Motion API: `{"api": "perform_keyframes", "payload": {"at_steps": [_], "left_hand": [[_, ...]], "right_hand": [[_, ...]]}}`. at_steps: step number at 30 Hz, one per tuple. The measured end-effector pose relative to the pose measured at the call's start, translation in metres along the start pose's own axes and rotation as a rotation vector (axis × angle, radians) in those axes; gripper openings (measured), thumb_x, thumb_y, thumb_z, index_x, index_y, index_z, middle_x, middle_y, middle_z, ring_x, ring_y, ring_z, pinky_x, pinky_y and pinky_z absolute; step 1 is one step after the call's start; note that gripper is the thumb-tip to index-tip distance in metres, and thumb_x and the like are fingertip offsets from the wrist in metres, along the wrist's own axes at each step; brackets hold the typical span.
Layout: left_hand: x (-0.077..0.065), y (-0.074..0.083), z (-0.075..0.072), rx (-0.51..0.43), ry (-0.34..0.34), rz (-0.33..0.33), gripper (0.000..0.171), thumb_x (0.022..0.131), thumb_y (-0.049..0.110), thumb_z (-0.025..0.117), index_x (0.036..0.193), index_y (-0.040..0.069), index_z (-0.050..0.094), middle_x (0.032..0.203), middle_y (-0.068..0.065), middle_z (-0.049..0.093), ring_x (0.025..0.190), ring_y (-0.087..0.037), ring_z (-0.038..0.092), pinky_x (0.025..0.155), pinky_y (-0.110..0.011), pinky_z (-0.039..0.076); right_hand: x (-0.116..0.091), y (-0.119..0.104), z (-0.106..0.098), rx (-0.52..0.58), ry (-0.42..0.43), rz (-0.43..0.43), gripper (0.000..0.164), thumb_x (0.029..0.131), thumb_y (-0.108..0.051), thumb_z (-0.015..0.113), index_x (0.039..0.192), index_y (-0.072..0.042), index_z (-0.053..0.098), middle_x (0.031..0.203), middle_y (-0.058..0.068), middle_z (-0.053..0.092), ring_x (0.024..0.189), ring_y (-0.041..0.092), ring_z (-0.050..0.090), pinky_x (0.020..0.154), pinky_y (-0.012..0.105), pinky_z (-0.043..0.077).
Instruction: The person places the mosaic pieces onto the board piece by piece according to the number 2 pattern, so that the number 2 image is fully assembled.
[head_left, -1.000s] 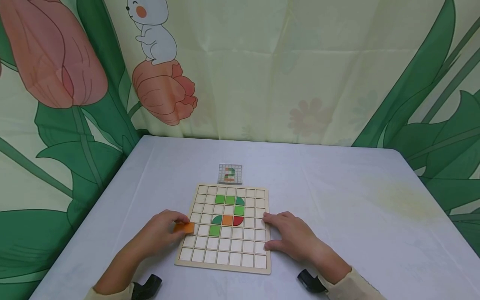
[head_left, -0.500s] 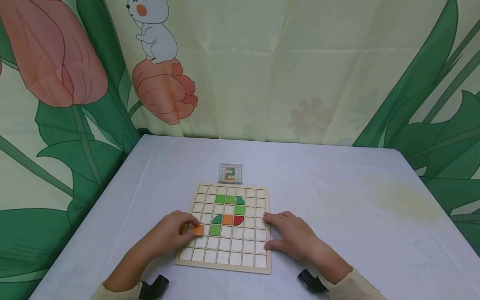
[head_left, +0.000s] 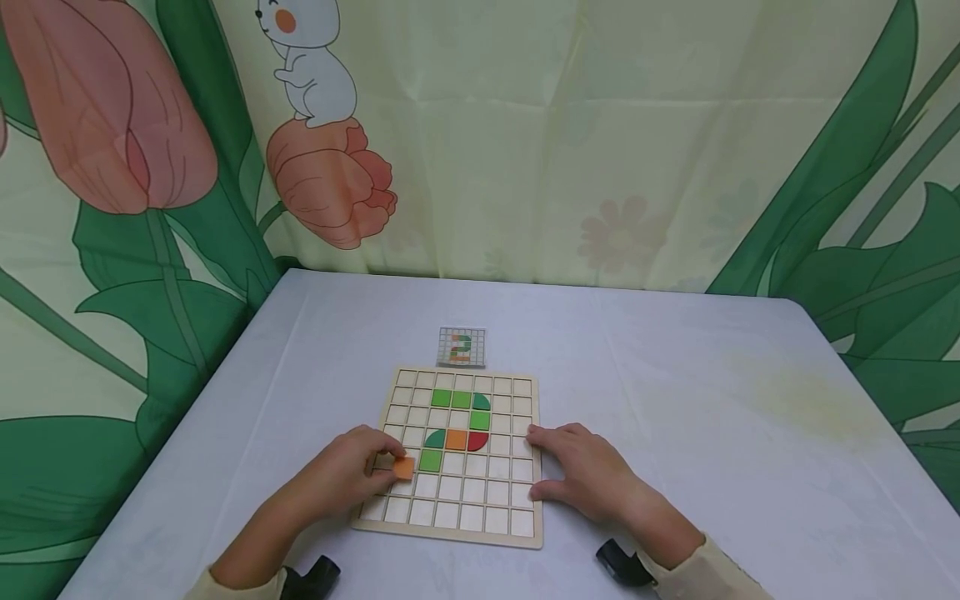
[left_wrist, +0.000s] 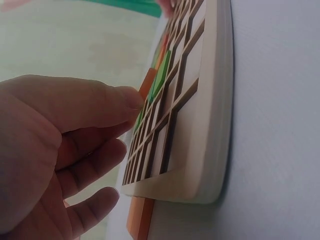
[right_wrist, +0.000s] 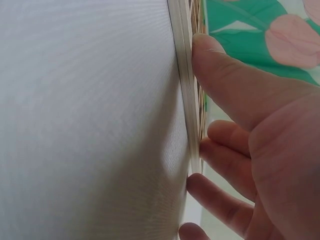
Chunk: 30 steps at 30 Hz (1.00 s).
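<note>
My left hand point(head_left: 347, 477) pinches an orange square tile point(head_left: 403, 468) between thumb and fingertips over the left side of a wooden grid board point(head_left: 471, 517). In the left wrist view the tile point(left_wrist: 147, 82) stands out beyond the thumb, close to a green tile point(left_wrist: 161, 75). A second orange piece point(left_wrist: 140, 218) lies by the board's edge under this hand; the head view hides it. My right hand point(head_left: 583, 468) rests with spread fingers at the board's right edge, its thumb point(right_wrist: 210, 55) touching the rim.
Green squares point(head_left: 441, 398), dark green quarter-rounds point(head_left: 481, 402), a red quarter-round point(head_left: 477, 442) and an orange square point(head_left: 456, 440) sit in the grid. A small pattern card point(head_left: 461, 347) lies behind the board on the white tablecloth point(head_left: 660, 375). A printed curtain hangs behind.
My left hand has moved right from the board's left edge, carrying the orange tile over the grid to beside the lower green square. The right hand has stayed at the board's edge.
</note>
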<state>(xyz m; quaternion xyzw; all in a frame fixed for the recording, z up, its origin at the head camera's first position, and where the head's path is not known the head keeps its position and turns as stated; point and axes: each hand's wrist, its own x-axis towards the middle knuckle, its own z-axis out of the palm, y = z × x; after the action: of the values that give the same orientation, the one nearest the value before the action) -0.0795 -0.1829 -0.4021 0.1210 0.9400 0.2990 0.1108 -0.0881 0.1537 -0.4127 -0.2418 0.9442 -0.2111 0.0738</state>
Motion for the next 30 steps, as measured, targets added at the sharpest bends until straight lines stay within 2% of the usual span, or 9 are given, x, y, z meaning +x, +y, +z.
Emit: {"api": "perform_keyframes", "payload": {"at_steps": [4,11,18,26,30], "left_hand": [[-0.001,0.0018,0.0007,0.0,-0.005,0.001,0.018,0.084,0.01,0.08,0.098,0.019,0.073,0.104,0.004,0.064,0.09,-0.012,0.052,0.076,-0.033,0.048],[-0.0031,0.0048,0.0031,-0.004,0.0,0.007,0.02,0.083,0.008,0.08,0.095,0.02,0.072,0.103,0.007,0.064,0.098,-0.013,0.056,0.086,-0.04,0.05],[-0.0042,0.0072,0.0046,0.0,0.002,-0.005,0.021,0.082,0.009,0.082,0.095,0.021,0.072,0.101,0.008,0.063,0.095,-0.012,0.055,0.086,-0.039,0.051],[-0.0043,0.008,0.0045,0.004,-0.002,0.026,0.019,0.082,0.009,0.082,0.094,0.02,0.072,0.102,0.009,0.065,0.102,-0.015,0.058,0.091,-0.042,0.051],[-0.0053,0.0073,0.0037,-0.009,-0.004,0.055,0.019,0.083,0.008,0.08,0.095,0.02,0.072,0.102,0.01,0.064,0.101,-0.015,0.058,0.089,-0.041,0.051]], "right_hand": [[0.0,-0.0004,0.0,0.001,-0.001,0.004,0.068,0.08,-0.037,0.083,0.138,-0.01,0.059,0.14,0.004,0.058,0.121,0.029,0.054,0.096,0.049,0.047],[-0.0001,0.0,0.0002,-0.001,0.003,-0.004,0.068,0.08,-0.037,0.084,0.137,-0.01,0.06,0.14,0.004,0.059,0.121,0.029,0.054,0.095,0.048,0.047],[0.0001,-0.0004,-0.0001,-0.003,-0.001,0.003,0.068,0.08,-0.037,0.084,0.137,-0.01,0.06,0.139,0.004,0.059,0.121,0.029,0.054,0.096,0.048,0.047],[-0.0001,0.0,0.0002,-0.011,0.002,-0.001,0.069,0.08,-0.037,0.084,0.138,-0.01,0.059,0.14,0.004,0.058,0.121,0.029,0.054,0.096,0.048,0.047],[0.0003,-0.0001,0.0001,-0.013,0.0,0.002,0.069,0.08,-0.038,0.084,0.138,-0.01,0.059,0.14,0.004,0.059,0.122,0.028,0.054,0.096,0.048,0.047]]}}
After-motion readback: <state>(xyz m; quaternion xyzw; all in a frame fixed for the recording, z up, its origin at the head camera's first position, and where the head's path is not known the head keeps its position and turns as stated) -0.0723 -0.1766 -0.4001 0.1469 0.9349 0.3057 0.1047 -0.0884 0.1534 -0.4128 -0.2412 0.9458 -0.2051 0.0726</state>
